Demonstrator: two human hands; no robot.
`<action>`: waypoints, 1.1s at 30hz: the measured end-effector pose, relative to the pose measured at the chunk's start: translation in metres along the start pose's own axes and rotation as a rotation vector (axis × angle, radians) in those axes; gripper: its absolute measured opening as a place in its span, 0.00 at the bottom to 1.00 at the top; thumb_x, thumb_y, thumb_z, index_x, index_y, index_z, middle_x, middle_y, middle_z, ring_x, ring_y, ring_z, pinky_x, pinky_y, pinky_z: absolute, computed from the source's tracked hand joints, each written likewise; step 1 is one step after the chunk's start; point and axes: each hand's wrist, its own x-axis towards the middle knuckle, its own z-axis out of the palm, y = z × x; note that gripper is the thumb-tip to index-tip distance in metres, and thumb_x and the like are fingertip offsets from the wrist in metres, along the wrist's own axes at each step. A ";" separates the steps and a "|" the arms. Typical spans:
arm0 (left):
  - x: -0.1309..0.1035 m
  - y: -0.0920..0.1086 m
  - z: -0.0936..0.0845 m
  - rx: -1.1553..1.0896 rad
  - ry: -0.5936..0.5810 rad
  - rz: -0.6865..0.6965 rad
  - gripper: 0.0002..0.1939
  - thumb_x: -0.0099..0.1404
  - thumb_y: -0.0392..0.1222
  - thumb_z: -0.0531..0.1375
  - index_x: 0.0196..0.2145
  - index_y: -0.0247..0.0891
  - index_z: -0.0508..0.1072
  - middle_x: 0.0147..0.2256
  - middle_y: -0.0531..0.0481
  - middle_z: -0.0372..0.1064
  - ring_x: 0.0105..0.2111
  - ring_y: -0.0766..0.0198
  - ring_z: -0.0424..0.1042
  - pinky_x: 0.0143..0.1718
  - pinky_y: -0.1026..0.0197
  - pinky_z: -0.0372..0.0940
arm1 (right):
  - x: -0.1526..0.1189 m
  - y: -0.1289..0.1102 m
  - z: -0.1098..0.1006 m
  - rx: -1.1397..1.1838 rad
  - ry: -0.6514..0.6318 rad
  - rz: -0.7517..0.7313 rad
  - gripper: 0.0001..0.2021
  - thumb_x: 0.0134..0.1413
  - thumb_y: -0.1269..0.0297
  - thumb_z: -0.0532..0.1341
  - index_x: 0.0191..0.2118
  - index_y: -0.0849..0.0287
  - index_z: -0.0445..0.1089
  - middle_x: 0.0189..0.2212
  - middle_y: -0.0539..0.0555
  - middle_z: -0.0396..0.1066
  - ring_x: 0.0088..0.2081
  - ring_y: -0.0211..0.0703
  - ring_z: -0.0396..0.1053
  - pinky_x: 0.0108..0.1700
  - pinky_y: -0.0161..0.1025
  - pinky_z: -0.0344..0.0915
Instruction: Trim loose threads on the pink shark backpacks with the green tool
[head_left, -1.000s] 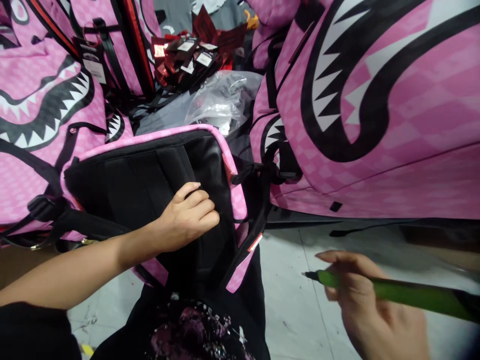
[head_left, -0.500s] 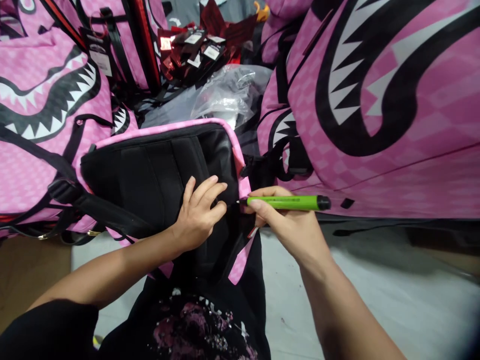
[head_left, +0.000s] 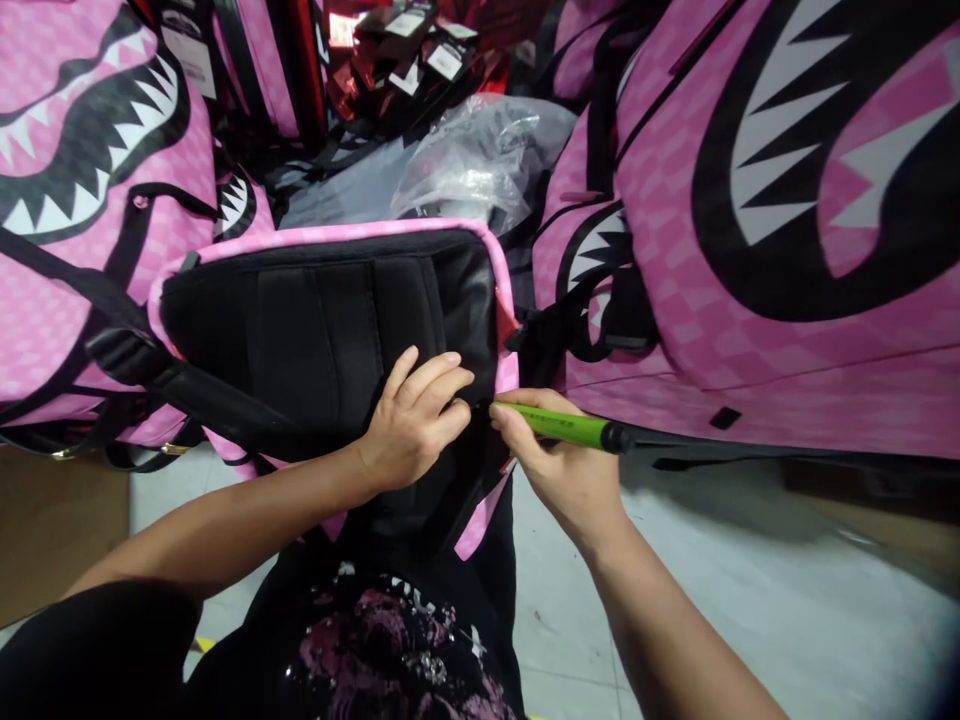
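Note:
A pink-edged bag (head_left: 300, 330) lies across my lap, its padded black back facing up. My left hand (head_left: 416, 415) rests on that black panel near its right end. Its index finger is curled down toward the hidden thumb, and whatever they pinch cannot be made out; the other fingers lie bent above. My right hand (head_left: 566, 465) grips a green pen (head_left: 559, 427) with a dark rear end. The pen's tip points left at the bag's right edge, close to my left fingertips. A pink strap end (head_left: 480, 520) hangs below.
Large pink bags with shark-mouth prints stand at right (head_left: 795, 340) and left (head_left: 97, 160). Behind lie a crumpled clear plastic bag (head_left: 487, 160) and dark tags with white labels (head_left: 446, 60). A cardboard box (head_left: 67, 520) sits at lower left.
The view has shifted slightly. The pen's rear end has swung down and toward me, and its tip is now closer to my left fingers. My left hand stays on the black panel.

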 end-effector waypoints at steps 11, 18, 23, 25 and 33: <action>-0.001 -0.003 0.007 -0.027 0.044 0.011 0.04 0.67 0.32 0.58 0.35 0.36 0.72 0.47 0.47 0.73 0.58 0.58 0.67 0.67 0.48 0.55 | 0.021 -0.007 0.008 -0.270 -0.042 -0.127 0.12 0.59 0.56 0.60 0.31 0.58 0.73 0.22 0.51 0.73 0.22 0.40 0.69 0.24 0.36 0.61; -0.002 -0.005 0.007 -0.039 0.026 0.013 0.05 0.67 0.30 0.57 0.37 0.35 0.72 0.48 0.47 0.73 0.58 0.59 0.68 0.67 0.49 0.56 | 0.028 -0.009 0.007 -0.377 -0.052 -0.168 0.12 0.60 0.57 0.59 0.29 0.57 0.72 0.22 0.52 0.73 0.23 0.43 0.70 0.26 0.39 0.60; -0.002 -0.007 0.006 -0.019 0.028 0.006 0.07 0.68 0.32 0.55 0.35 0.38 0.73 0.47 0.48 0.74 0.57 0.61 0.69 0.65 0.49 0.61 | 0.022 -0.006 0.006 -0.302 -0.030 -0.108 0.11 0.59 0.57 0.60 0.29 0.56 0.72 0.24 0.53 0.75 0.25 0.44 0.71 0.27 0.39 0.62; -0.001 -0.007 0.005 0.011 0.030 0.010 0.07 0.68 0.33 0.56 0.34 0.39 0.73 0.46 0.50 0.74 0.56 0.61 0.70 0.64 0.50 0.63 | 0.017 -0.001 0.003 -0.285 0.044 -0.045 0.12 0.59 0.56 0.61 0.28 0.56 0.71 0.22 0.52 0.73 0.23 0.44 0.71 0.26 0.39 0.62; -0.001 -0.006 0.005 -0.010 0.021 0.004 0.06 0.68 0.32 0.57 0.34 0.38 0.73 0.46 0.50 0.74 0.57 0.61 0.68 0.66 0.50 0.59 | 0.003 0.006 0.007 0.035 0.077 0.082 0.12 0.59 0.54 0.63 0.33 0.57 0.73 0.22 0.50 0.72 0.22 0.40 0.70 0.24 0.37 0.64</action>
